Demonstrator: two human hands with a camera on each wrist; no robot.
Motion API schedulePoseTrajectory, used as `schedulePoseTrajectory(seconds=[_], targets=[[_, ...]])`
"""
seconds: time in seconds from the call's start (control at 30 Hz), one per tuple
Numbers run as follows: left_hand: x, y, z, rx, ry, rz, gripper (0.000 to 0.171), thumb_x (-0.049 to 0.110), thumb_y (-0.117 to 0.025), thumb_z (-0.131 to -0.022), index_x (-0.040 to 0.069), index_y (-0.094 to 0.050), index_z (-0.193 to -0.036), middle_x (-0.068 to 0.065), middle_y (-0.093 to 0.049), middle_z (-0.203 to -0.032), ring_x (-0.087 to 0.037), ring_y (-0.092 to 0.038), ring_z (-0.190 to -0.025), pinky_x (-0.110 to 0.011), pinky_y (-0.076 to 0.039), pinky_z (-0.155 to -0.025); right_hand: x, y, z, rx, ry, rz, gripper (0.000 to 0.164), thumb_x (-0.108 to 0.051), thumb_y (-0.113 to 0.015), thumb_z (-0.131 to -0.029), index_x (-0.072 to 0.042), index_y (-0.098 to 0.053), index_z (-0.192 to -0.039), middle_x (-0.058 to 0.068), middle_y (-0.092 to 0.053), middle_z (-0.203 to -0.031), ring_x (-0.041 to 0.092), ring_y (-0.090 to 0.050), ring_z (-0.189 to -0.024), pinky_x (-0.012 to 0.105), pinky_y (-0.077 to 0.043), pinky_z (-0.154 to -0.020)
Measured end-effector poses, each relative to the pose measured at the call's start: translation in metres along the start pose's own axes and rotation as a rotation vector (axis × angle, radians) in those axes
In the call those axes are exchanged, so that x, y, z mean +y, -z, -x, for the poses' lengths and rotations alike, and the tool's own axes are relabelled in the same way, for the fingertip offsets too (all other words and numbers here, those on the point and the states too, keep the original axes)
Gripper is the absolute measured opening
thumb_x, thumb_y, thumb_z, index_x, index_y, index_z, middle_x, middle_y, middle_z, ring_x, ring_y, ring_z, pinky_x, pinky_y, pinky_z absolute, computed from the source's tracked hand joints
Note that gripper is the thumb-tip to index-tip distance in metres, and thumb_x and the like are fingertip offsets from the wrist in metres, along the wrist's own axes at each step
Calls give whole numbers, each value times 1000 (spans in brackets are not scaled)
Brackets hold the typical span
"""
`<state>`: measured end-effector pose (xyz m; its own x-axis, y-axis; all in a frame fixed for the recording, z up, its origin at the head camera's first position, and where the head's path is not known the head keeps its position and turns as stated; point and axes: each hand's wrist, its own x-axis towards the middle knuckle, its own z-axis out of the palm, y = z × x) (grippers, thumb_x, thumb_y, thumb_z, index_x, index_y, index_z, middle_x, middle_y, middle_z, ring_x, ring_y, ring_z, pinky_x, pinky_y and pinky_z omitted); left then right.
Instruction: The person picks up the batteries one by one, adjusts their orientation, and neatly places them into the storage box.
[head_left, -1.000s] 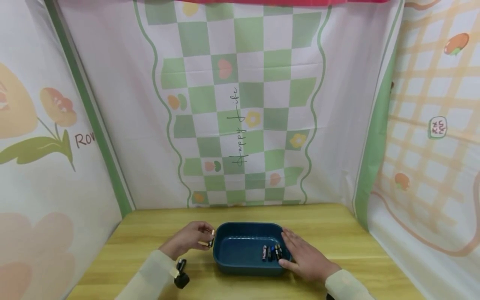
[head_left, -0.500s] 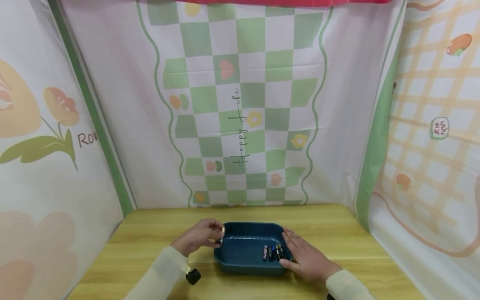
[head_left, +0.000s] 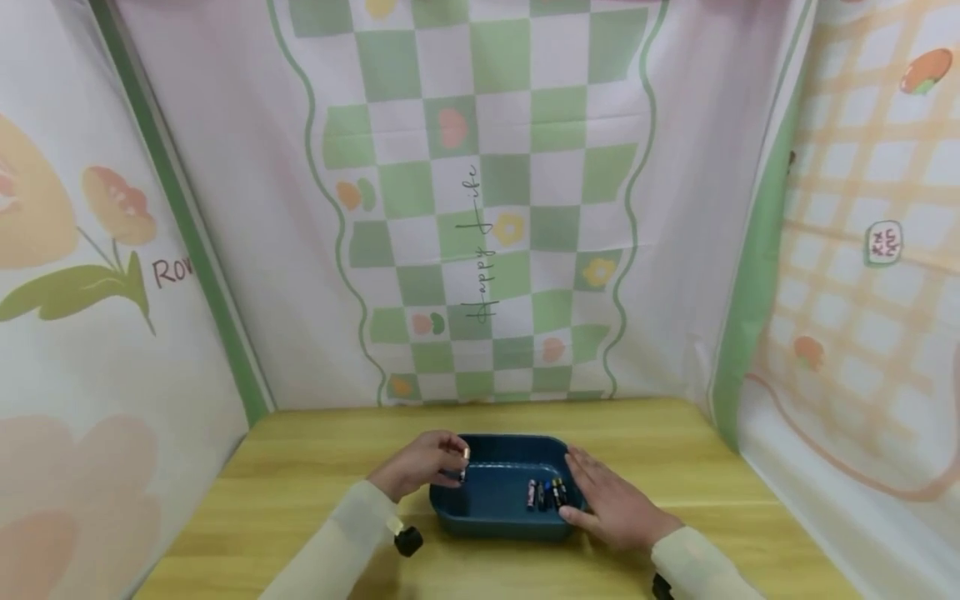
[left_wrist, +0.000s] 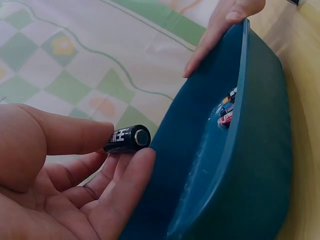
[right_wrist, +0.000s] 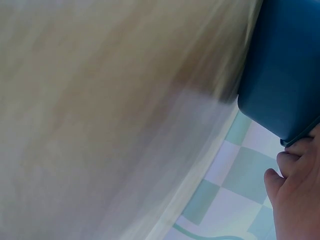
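My left hand [head_left: 422, 465] pinches a black cylindrical battery [left_wrist: 128, 139] between thumb and fingers. One end of the battery points outward in the left wrist view, where pale lettering shows on its side. That hand is over the left end of a dark blue rectangular plastic box [head_left: 506, 527]. Inside the box, toward the right end, several batteries [head_left: 542, 495] lie side by side. My right hand [head_left: 618, 504] rests on the right end of the box with its fingers fairly straight along the rim; its thumb touches near the front right corner.
The box stands on a yellow wood-grain table [head_left: 315, 500]. A printed cloth backdrop [head_left: 498, 250] with green checks hangs behind the table, and patterned cloths close off both sides. A small black device [head_left: 408, 542] sits at the left wrist.
My left hand has carried the battery rightward, from outside the left wall of the box to over its inside. The right hand and the batteries in the box stay in place.
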<state>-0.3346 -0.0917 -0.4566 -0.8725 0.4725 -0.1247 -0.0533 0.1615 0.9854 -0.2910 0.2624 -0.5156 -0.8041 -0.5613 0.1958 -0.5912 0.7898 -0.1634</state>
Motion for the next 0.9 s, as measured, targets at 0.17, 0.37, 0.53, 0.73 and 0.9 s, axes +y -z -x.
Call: schedulePoseTrajectory(seconds=[0.17,0.37,0.53,0.73,0.9], targets=[[0,-7,-8,-3,-13,-6,19,4,-62,-93,-4,-56,-109,-14,-58,-96,-23,-62,-82,-44,-58,-76,-1,2,-2,-11,-6,8,82,-58,-42,-98,-1,-20,-153,12,-12,-160,28,-16,-145,46,-21,-115],[-5,-17,-16,-2,-8,-25,18,4,-63,-92,-5,-58,-107,-14,-59,-95,-23,-62,-81,-45,-58,-74,0,0,-3,1,-2,12,81,-57,-44,-98,-2,-22,-153,13,-15,-160,28,-17,-144,45,-22,-114],[-6,-23,-24,5,4,-25,16,3,-64,-92,-3,-59,-105,-13,-60,-95,-23,-62,-80,-43,-59,-71,1,-1,-3,-1,-1,9,81,-58,-42,-98,-2,-22,-152,13,-16,-160,28,-18,-144,46,-23,-114],[-6,-28,-29,6,11,-9,16,2,-64,-92,-3,-58,-106,-14,-59,-95,-24,-62,-81,-43,-59,-71,1,-1,-3,-5,-2,6,80,-56,-44,-98,-2,-22,-153,14,-16,-160,28,-17,-144,45,-22,-114],[-8,-34,-35,15,12,0,15,0,-64,-91,-3,-59,-104,-13,-59,-94,-23,-62,-80,-44,-59,-70,1,0,-4,-10,-4,-8,79,-54,-46,-98,-2,-21,-153,13,-14,-160,28,-16,-145,45,-21,-114]])
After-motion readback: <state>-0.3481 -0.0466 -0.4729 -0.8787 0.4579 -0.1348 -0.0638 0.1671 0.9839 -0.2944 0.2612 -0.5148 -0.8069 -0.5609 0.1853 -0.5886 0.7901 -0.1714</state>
